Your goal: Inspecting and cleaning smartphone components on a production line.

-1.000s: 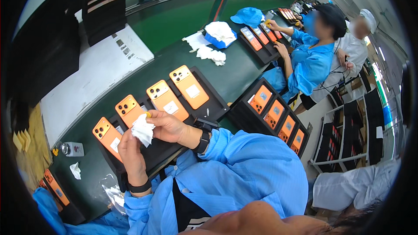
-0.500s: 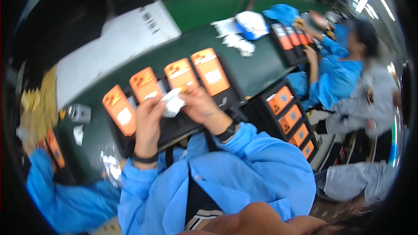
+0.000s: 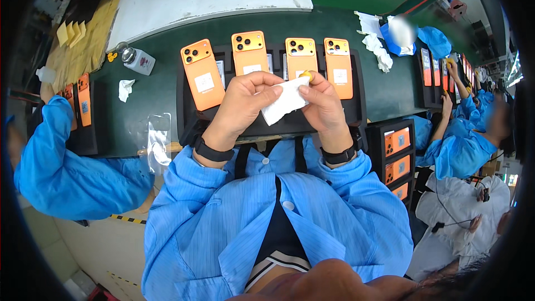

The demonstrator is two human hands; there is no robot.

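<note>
White square labels (image 3: 204,82) on the orange phones (image 3: 337,63) before you, printed bottle (image 3: 137,57) to your left, lettering on all too small to read

Left hand (image 3: 238,103) and right hand (image 3: 326,108) near each other, thumbs (image 3: 271,95) pressed to bent fingers (image 3: 261,79); forearms (image 3: 188,174) angled inward

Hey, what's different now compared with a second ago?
The view has turned. Along the row of four orange smartphones, the left grip and right grip have shifted rightward; the white wipe they hold, crumpled before, is spread flatter. Nothing was let go, and the smartphones stay on the black tray.
</note>
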